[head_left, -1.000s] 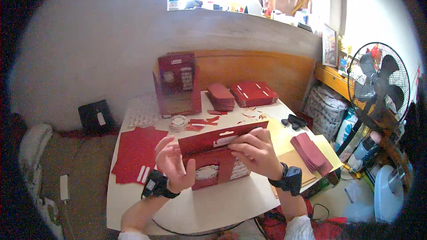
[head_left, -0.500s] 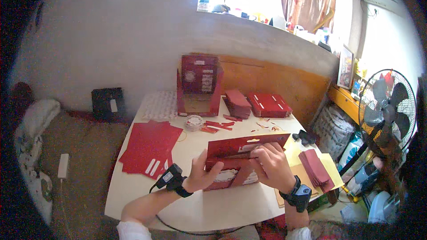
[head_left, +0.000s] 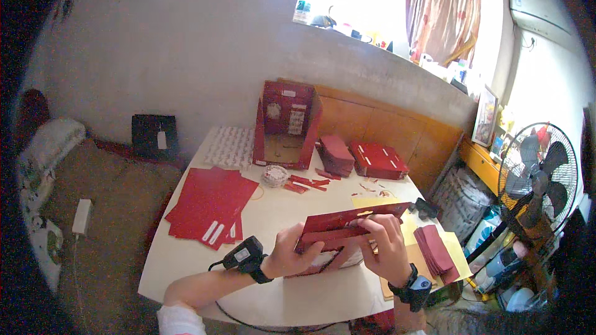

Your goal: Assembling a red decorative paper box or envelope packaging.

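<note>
From the head camera, we see our left hand (head_left: pixel 287 257) and right hand (head_left: pixel 385 247) both closed on a flat red cardboard sheet (head_left: pixel 347 223), held just above the cream tabletop (head_left: pixel 273 211) at 6 o'clock. A stack of red paper sheets (head_left: pixel 208 205) lies at 9 o'clock, and an upright open red box (head_left: pixel 287 125) stands at 12 o'clock.

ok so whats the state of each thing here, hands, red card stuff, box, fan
left hand: gripping the lower left of the red card piece
right hand: pinching its upper edge
red card piece: held up off the table, partly folded
red box: upright at the back, open front
flat red sheets: lying stacked on the table, untouched
folded red stack: lying flat by the right hand
fan: upright; spinning or not, cannot tell
</note>
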Demonstrator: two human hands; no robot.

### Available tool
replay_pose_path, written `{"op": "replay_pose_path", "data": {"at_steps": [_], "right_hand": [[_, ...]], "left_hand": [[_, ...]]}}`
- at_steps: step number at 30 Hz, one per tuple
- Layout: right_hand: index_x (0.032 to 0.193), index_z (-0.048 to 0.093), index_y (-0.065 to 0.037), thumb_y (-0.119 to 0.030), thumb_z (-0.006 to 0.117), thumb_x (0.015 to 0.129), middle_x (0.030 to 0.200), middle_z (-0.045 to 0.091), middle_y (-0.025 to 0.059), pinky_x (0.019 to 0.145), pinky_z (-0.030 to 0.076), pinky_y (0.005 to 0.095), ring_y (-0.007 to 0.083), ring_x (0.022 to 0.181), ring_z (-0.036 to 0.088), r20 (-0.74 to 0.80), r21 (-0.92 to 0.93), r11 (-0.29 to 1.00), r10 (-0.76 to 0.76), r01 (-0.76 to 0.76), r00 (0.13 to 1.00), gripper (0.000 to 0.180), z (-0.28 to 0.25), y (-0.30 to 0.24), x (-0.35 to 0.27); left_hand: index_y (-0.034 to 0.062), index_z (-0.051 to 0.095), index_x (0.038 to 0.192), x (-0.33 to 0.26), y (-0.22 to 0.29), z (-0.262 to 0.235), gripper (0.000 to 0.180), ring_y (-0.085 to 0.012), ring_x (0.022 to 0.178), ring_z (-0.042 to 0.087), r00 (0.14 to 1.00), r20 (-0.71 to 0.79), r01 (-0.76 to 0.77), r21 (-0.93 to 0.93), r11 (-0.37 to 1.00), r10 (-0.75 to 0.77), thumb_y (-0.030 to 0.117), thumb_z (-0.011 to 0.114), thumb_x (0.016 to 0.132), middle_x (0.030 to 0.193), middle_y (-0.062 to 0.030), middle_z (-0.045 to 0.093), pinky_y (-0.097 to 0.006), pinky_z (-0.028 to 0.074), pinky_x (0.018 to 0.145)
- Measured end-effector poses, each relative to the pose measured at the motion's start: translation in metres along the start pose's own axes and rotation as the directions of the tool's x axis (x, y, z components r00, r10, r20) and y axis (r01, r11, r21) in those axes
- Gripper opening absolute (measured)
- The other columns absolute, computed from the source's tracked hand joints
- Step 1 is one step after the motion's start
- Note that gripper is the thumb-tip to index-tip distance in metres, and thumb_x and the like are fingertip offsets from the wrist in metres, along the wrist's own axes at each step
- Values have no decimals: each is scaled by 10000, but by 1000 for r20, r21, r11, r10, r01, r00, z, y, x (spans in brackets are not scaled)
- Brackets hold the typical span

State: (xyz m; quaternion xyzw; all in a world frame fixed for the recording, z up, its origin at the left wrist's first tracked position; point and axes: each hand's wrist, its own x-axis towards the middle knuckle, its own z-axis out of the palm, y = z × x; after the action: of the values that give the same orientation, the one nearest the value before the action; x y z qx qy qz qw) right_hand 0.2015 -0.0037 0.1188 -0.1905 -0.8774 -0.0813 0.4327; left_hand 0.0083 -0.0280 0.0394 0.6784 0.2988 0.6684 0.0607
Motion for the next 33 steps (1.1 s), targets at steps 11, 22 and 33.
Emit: {"op": "replay_pose_path", "data": {"at_steps": [11, 22, 33], "right_hand": [[891, 572, -101, -123, 618, 680, 907, 519, 68, 738, 390, 394, 271, 839, 493, -25, -108, 988, -115, 111, 993, 217, 13, 8, -10], [819, 553, -52, -5, 609, 657, 821, 522, 75, 705, 375, 363, 263, 796, 480, -36, -68, 995, -80, 78, 996, 177, 22, -2, -2], [822, 520, -18, 16, 545, 692, 779, 531, 124, 674, 400, 386, 301, 739, 519, 17, 8, 999, -37, 37, 999, 137, 25, -9, 5]], "left_hand": [[-40, 517, 1005, 8, 12, 3, 276, -213, 593, 592, 1000, -11, -19, -57, 998, 18, 69, 587, 762, 737, -133, 595, -298, 461, 524], [-50, 501, 1019, 8, 19, -1, 259, -231, 737, 623, 994, 32, 106, -125, 986, -103, 74, 540, 795, 855, -157, 611, -307, 484, 633], [-61, 508, 1060, 9, 22, -1, 275, -182, 820, 598, 983, 73, 178, -169, 969, -167, 81, 506, 824, 918, -154, 606, -300, 480, 716]]}}
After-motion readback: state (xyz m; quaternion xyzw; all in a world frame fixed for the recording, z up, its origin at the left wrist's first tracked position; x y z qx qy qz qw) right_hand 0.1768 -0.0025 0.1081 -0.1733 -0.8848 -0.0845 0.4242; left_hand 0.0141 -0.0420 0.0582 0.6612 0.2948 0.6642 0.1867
